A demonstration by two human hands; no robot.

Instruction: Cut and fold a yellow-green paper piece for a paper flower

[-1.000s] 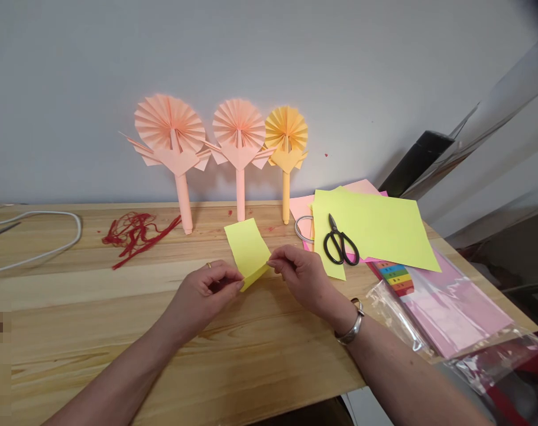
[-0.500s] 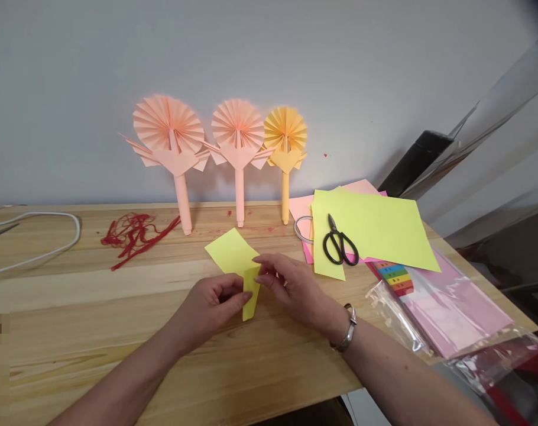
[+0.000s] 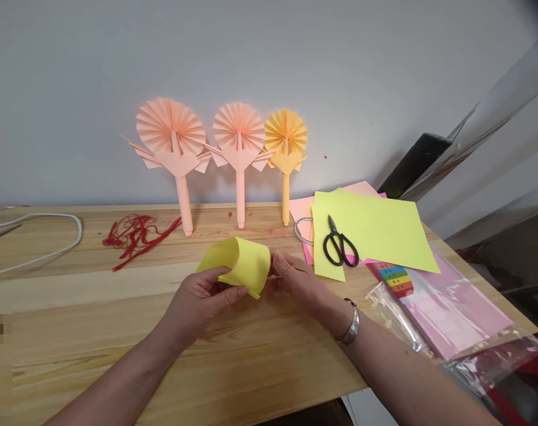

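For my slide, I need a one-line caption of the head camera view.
Left hand and right hand hold a curved yellow sheet over a wooden table.

The left hand (image 3: 202,305) is cradling a curled yellow paper sheet (image 3: 249,266) just above the wooden bench (image 3: 96,355), while the fingers (image 3: 278,260) of the right hand (image 3: 302,284) are pinching its right edge. Black-handled scissors (image 3: 340,245) are lying on a lime-yellow paper sheet (image 3: 379,231) nearby, and three pleated paper fans (image 3: 170,125) are leaning against the wall (image 3: 251,47).
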